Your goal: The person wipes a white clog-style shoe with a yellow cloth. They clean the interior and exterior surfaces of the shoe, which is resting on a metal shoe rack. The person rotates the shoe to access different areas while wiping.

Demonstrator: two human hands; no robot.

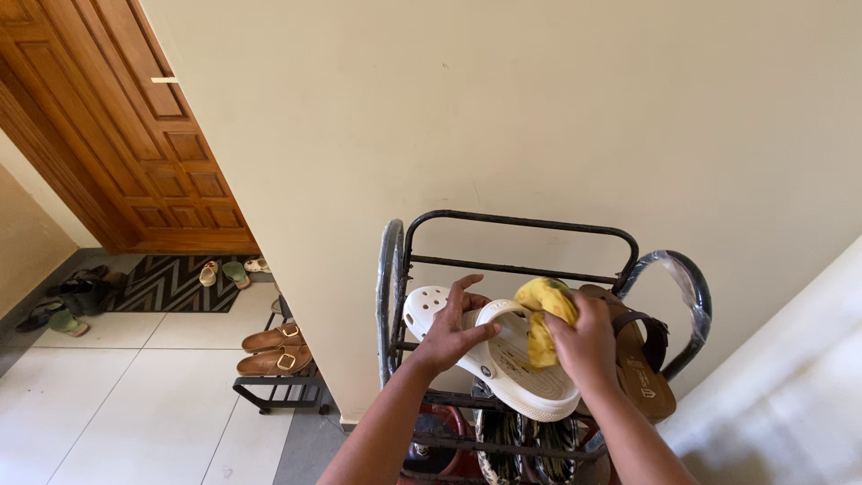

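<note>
Gripping a white clog by its heel strap, the left hand held it above a black metal shoe rack, while the right hand clutched a yellow cloth pressed inside it, brown sandals just beside

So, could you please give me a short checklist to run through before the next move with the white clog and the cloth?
1. Left hand grips the white clog across its toe: ok.
2. Right hand holds the yellow cloth against the clog's inside: ok.
3. Clog held above the black metal rack, not resting on it: ok.
4. Brown sandal beside the right hand sits steady on the rack: cannot tell.
5. Clog's sole clean: cannot tell, it faces away.
</note>
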